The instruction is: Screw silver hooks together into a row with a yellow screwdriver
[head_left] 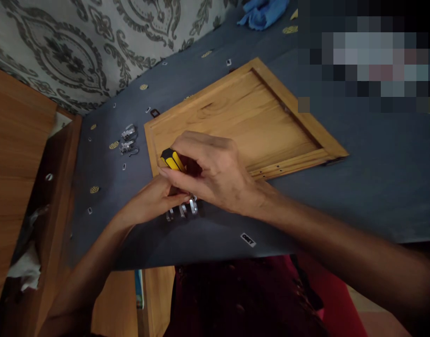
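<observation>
In my right hand [215, 173] is a screwdriver with a yellow and black handle [173, 160], its fingers wrapped round the grip. The handle tilts, and my hands hide its tip. My left hand [155, 199] is closed below it, with the thumb against a shiny metal hinge [193, 206] at the near left edge of a wooden cabinet door [218, 117]. Most of the left fingers are covered. Shiny curved parts stick out beside the thumb. The framed door lies flat under and beyond my hands.
Two more metal hinges [128, 140] lie left of the door on the dark blue patterned sheet [109, 224]. A wooden cabinet [21, 154] borders the left side. A blue cloth [262, 14] lies at the back. The upper right corner is blurred out.
</observation>
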### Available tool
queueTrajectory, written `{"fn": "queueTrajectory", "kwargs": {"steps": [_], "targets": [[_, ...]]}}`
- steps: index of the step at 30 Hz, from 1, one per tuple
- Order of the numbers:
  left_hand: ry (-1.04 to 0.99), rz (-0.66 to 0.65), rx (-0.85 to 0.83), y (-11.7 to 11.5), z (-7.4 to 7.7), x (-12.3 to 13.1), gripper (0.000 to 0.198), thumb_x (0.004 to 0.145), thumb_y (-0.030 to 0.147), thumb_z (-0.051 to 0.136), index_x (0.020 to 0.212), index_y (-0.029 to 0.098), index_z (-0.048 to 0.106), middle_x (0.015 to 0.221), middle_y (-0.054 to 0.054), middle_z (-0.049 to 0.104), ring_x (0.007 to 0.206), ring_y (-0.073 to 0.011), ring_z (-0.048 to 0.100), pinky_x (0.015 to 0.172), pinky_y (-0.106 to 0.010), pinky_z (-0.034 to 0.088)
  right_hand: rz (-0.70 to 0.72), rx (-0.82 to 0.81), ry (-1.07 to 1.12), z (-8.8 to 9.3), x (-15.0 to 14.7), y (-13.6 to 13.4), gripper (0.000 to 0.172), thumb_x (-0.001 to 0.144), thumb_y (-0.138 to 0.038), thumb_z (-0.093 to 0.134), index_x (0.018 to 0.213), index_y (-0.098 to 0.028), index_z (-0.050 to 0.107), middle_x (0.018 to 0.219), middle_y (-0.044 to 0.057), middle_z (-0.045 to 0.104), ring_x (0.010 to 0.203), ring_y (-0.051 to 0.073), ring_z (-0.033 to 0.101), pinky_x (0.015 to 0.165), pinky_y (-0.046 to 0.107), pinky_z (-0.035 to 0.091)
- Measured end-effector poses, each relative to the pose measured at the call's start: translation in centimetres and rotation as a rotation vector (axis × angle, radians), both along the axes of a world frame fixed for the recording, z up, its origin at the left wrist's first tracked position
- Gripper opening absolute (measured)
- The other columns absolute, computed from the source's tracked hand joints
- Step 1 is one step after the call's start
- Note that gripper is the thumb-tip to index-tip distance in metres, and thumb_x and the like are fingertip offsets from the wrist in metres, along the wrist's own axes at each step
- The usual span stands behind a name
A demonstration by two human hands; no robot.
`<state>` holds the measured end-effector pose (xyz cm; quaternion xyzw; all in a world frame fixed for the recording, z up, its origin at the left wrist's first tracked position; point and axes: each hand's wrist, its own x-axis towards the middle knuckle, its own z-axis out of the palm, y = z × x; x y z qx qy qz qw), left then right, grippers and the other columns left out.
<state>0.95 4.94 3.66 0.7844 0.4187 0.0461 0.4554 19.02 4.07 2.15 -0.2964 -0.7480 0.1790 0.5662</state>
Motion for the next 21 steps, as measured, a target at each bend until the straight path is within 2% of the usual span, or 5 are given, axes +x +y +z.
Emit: {"fn": "queueTrajectory", "kwargs": {"steps": [4,12,21], "targets": [[0.004,0.003,0.0,0.02,-0.1,-0.1,0.017,0.088,0.033,0.056,0.09,0.019,0.064,0.088,-0.005,0.071,0.086,-0.0237,0.068,0.082,-0.039,0.058,-0.011,-0.004,-0.003,-0.03,0.0,0.0,0.024,0.096,-0.026,0.061,0.077,-0.022,0.048,0.083,0.0,0.063,0.079,0.013,0.061,0.076,0.026,0.051],[-0.017,0.015,0.024,0.0,-0.34,-0.12,0.022,0.086,0.032,0.058,0.101,0.017,0.064,0.106,-0.009,0.072,0.1,-0.025,0.067,0.088,-0.039,0.056,-0.011,0.002,-0.001,-0.2,-0.1,-0.01,0.021,0.097,-0.026,0.061,0.079,-0.02,0.051,0.082,-0.001,0.061,0.079,0.012,0.06,0.076,0.025,0.05],[-0.06,0.022,-0.002,-0.06,-0.34,-0.05,0.016,0.088,0.031,0.059,0.096,0.02,0.066,0.094,-0.006,0.073,0.092,-0.0244,0.068,0.085,-0.039,0.059,-0.008,-0.018,-0.009,-0.08,-0.07,-0.05,0.021,0.097,-0.027,0.06,0.08,-0.022,0.049,0.085,0.0,0.063,0.083,0.013,0.063,0.078,0.026,0.052]]}}
